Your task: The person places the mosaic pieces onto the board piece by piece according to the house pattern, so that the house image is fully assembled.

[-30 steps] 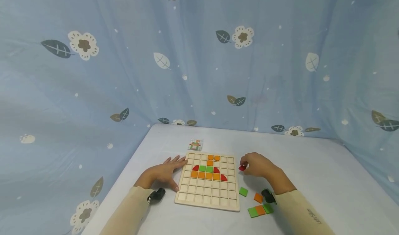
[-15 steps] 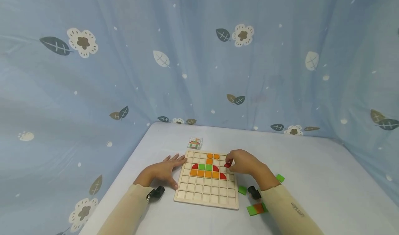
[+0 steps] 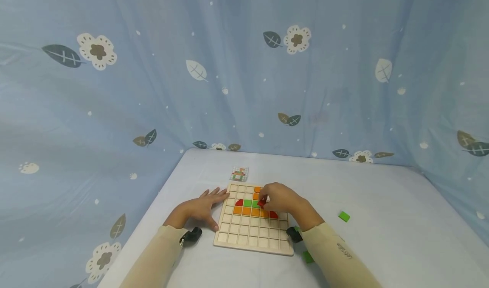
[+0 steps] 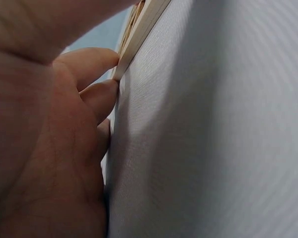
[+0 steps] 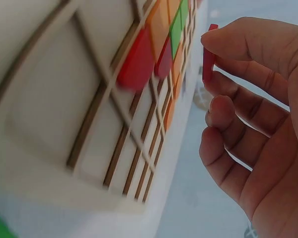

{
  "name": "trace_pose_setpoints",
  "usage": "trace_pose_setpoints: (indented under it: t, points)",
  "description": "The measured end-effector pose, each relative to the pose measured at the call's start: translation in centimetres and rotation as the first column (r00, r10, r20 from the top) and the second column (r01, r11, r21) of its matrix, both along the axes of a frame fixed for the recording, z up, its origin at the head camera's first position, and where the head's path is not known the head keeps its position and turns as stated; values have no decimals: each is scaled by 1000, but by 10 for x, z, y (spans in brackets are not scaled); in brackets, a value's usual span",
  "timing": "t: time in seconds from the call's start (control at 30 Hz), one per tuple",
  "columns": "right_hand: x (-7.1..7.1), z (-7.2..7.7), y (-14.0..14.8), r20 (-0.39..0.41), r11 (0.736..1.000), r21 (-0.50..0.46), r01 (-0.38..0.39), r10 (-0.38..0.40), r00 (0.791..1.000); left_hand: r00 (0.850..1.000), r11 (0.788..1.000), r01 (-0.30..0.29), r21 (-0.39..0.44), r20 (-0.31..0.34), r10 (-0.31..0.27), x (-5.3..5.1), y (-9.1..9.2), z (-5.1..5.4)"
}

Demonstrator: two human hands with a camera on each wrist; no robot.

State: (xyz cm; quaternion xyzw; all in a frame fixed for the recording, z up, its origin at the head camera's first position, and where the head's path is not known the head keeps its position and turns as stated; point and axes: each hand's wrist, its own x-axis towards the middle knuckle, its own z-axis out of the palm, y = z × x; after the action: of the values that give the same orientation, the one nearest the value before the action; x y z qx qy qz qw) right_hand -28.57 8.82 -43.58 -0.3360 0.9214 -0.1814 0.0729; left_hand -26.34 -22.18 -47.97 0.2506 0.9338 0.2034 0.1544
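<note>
Swung left over the grid board (image 3: 252,247), my right hand (image 3: 282,197) pinches a red tile (image 5: 208,64), likely light, stiff; edges best. Left hand (image 3: 199,209) splayed.

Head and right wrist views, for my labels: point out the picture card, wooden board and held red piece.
Picture card (image 3: 239,174), head view: printed face.
Wooden board (image 3: 254,231), head view: bare square.
Held red piece (image 5: 208,68), right wrist view: narrow edge.

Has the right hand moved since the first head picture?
Yes: the right hand has moved left, from beside the board to over it, holding a red piece.
</note>
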Motion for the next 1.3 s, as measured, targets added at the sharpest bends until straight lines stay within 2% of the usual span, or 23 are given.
trace_pose_setpoints:
  t: [0.47, 0.67, 0.9, 1.3]
  points:
    - [0, 4, -38, -28, 993, 6, -116, 116, 993, 1000, 1000, 21, 4, -4, -21, -3, -1, 5]
    - [-2, 1, -52, -14, 993, 29, -117, 117, 993, 1000, 1000, 12, -5, 4, -12, -2, -2, 5]
    - [-2, -7, -63, -3, 990, 9, -143, 143, 990, 1000, 999, 14, 32, 20, -15, -2, -1, 5]
    - [0, -12, -81, -22, 986, 41, -162, 163, 986, 999, 999, 38, 26, 0, -38, 1, -2, 2]
